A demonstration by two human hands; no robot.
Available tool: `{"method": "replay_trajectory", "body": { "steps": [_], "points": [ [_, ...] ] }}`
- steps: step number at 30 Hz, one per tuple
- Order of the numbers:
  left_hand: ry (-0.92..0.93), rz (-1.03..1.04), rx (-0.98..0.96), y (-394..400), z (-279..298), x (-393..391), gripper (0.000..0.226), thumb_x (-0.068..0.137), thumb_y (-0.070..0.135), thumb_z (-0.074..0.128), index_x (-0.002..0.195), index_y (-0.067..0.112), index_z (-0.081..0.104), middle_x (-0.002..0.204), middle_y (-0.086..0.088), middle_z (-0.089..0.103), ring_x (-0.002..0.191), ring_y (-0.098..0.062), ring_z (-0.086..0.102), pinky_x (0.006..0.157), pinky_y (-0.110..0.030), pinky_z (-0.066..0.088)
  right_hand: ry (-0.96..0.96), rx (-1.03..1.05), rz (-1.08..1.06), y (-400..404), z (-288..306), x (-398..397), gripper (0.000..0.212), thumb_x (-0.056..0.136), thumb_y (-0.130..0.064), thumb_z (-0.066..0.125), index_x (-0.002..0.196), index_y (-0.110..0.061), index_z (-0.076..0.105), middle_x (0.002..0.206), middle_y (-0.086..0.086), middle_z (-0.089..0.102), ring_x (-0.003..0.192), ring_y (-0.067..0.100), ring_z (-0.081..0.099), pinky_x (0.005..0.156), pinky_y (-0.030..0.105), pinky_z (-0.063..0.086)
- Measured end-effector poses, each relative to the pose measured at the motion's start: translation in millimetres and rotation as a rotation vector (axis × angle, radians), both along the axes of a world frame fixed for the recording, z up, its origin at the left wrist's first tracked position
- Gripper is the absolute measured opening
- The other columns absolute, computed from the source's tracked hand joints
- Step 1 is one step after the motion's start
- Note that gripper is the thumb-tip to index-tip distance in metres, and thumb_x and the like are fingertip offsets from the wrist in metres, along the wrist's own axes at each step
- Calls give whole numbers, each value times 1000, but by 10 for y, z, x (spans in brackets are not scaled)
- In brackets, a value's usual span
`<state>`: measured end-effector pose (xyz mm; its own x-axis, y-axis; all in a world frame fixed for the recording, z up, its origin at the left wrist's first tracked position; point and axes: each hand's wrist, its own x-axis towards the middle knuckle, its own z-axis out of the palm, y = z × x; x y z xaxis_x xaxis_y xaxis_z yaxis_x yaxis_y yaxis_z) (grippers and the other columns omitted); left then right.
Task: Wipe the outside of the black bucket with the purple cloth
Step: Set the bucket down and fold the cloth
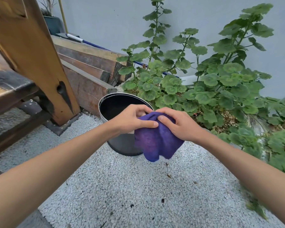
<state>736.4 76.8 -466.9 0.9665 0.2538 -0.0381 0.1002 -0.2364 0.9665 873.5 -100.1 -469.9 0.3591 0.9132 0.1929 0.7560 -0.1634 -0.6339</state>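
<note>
The black bucket [122,143] stands upright on the pebble ground, its pale rim toward the plants. Above its near right side hangs the purple cloth [156,140], bunched at the top and drooping below. My left hand [132,119] pinches the cloth's top left edge between thumb and fingers. My right hand [178,124] grips the top right part, thumb pressed onto the fabric. Both hands and the cloth hide part of the bucket's rim and wall. Whether the cloth touches the bucket cannot be told.
A wooden post [39,63] and bench stand at the left. Stacked timber beams [89,69] lie behind the bucket. Leafy green plants [204,83] crowd the right side against a grey wall. Pale pebble ground [130,195] spreads in front.
</note>
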Motion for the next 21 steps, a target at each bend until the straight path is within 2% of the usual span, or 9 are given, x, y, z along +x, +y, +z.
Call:
{"method": "replay_trajectory", "body": {
  "steps": [2, 5, 8, 12, 16, 17, 19, 21],
  "points": [
    [12, -32, 34, 39, 87, 74, 26, 80, 28, 86, 96, 11, 75, 87, -20, 77, 76, -15, 66, 67, -29, 49, 9, 9, 21, 25, 108, 81, 21, 99, -43, 58, 117, -36, 69, 108, -22, 74, 100, 1, 69, 89, 22, 50],
    [60, -56, 52, 146, 337, 181, 22, 80, 18, 86, 89, 7, 68, 84, -16, 69, 76, -21, 60, 68, -33, 45, 234, -28, -4, 30, 454, 279, 26, 82, -40, 84, 104, -27, 77, 93, -11, 80, 84, 7, 75, 77, 26, 58],
    [77, -99, 79, 239, 642, 235, 25, 81, 12, 84, 86, 1, 62, 85, -9, 65, 76, -19, 61, 68, -30, 50, 311, -151, 13, 2, 805, 466, 28, 71, -32, 94, 89, -17, 79, 80, -2, 79, 68, 6, 68, 63, 20, 53],
    [96, -94, 130, 334, 1270, 280, 33, 78, 10, 87, 85, -5, 59, 83, -8, 66, 75, -19, 63, 69, -34, 51, 346, -235, -7, -85, 1469, 619, 20, 76, -23, 92, 87, -14, 78, 82, 1, 80, 71, 9, 71, 65, 21, 54],
    [113, -54, 113, 396, 2024, 280, 29, 77, 14, 87, 79, 11, 59, 73, -17, 68, 70, -19, 60, 66, -30, 46, 259, -266, -28, -165, 2204, 629, 13, 86, -29, 83, 88, -23, 71, 76, -8, 76, 68, 6, 66, 66, 26, 52],
    [137, -44, 127, 390, 2339, 251, 28, 78, 14, 87, 80, 9, 60, 73, -22, 69, 70, -20, 59, 67, -31, 45, 240, -292, -31, -188, 2528, 613, 13, 89, -30, 80, 89, -25, 68, 74, -9, 75, 66, 8, 65, 65, 28, 51],
    [156, -58, 164, 382, 2613, 201, 28, 79, 13, 86, 85, 2, 60, 77, -32, 72, 69, -22, 61, 69, -34, 45, 194, -327, -14, -225, 2808, 567, 14, 90, -31, 78, 93, -28, 65, 75, -9, 77, 68, 12, 70, 66, 27, 53],
    [182, -45, 225, 337, 2980, 118, 26, 80, 13, 85, 94, 3, 67, 80, -26, 78, 70, -23, 71, 71, -34, 52, 182, -379, 5, -234, 3199, 514, 16, 89, -27, 80, 98, -29, 67, 80, -12, 80, 75, 7, 75, 68, 20, 57]
  ]
}}
